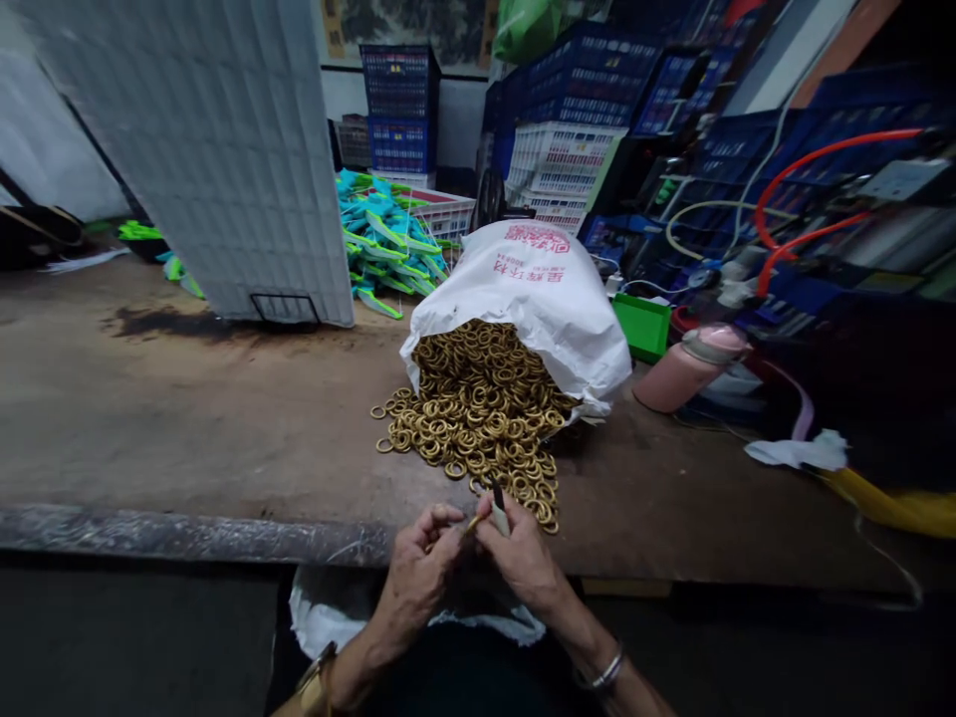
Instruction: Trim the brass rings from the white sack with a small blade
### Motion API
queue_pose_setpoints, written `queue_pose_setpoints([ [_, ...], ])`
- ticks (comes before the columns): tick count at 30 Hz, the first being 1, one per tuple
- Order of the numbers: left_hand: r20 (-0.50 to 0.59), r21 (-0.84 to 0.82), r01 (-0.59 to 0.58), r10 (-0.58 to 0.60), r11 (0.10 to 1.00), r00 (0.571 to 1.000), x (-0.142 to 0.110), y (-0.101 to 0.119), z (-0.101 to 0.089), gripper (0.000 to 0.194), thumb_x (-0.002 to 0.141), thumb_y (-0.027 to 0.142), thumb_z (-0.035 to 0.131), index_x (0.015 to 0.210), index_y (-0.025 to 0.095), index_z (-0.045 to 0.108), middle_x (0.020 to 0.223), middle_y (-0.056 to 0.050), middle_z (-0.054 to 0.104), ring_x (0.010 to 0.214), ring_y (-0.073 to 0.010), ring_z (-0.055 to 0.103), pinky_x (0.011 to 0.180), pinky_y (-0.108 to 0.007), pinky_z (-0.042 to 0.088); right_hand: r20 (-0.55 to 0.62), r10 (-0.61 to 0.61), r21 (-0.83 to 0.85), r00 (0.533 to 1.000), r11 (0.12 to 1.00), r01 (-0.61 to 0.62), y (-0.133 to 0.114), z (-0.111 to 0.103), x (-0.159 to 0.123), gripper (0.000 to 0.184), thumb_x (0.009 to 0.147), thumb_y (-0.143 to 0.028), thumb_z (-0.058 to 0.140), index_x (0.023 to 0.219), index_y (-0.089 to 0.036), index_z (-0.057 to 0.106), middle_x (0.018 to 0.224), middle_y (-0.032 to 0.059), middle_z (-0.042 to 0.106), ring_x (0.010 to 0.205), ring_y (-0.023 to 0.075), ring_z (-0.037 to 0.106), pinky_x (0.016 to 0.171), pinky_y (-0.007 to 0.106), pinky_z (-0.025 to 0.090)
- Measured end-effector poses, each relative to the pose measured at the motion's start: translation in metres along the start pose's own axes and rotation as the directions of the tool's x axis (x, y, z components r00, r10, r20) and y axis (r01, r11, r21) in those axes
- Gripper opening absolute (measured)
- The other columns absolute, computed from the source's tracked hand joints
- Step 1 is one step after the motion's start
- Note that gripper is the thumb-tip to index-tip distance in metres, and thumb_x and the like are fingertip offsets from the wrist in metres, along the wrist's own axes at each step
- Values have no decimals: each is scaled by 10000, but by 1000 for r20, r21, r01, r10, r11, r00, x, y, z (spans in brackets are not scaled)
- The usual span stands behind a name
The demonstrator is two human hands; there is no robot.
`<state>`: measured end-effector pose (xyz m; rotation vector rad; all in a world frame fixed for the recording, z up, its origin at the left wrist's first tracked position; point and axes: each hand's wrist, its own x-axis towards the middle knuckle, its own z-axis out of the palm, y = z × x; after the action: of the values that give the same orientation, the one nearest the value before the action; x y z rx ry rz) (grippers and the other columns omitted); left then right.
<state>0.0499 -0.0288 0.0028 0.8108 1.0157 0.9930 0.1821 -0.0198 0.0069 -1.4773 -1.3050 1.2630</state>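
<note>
At the table's front edge, my left hand [424, 558] is closed, its thumb and fingers pinching a gold-coloured ring [472, 525] seen nearly edge-on. Close against it, my right hand [519, 553] grips a small knife-like tool [499, 510] with a dark, narrow tip pointing up; its thumb and finger meet the ring's other side. Just beyond both hands lies a heap of similar rings [478, 428], spilling from the mouth of a white sack [530, 284] with red print. Below my hands, under the table edge, an open white bag [329, 612] shows partly behind my forearms.
A tall pale ribbed panel [224, 149] stands at the left on the table [186, 428]. Behind the sack are a pile of green and blue plastic pieces [392, 239] and stacked crates [403, 110]. To the right are a pink bottle [687, 368], a green tray [640, 327] and red hoses [777, 199].
</note>
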Motion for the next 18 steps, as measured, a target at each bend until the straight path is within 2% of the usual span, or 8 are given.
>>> queue_pose_setpoints([
  [3,-16,74,-86,87,994,996,-3,7,-2,225,707,355,595,698,133,561,591,5,594,544,-97,522,533,-196,396,75,7,56,997,998,-11,3,10,2,126,692,-298,519,701,-194,447,525,-71,453,483,81,413,486,192,344],
  [7,-58,199,-178,193,964,980,-4,6,-5,241,741,336,556,600,141,533,551,20,549,536,-92,479,548,-197,379,122,38,75,992,996,-47,11,14,2,157,713,-321,530,685,-188,451,488,-69,470,441,66,389,451,182,315],
  [12,-6,192,-134,138,972,990,-2,-6,-8,253,779,381,499,678,151,527,526,31,519,483,-84,439,495,-195,346,164,92,138,982,984,-115,10,18,-3,252,715,-383,556,620,-187,430,454,-70,453,405,53,371,420,177,290],
  [18,-14,174,-79,83,981,996,1,-13,-10,297,771,415,502,618,164,460,499,41,485,440,-69,405,468,-190,329,225,99,205,969,968,-147,3,18,-6,308,717,-471,554,691,-177,463,507,-50,513,383,44,359,393,178,262],
])
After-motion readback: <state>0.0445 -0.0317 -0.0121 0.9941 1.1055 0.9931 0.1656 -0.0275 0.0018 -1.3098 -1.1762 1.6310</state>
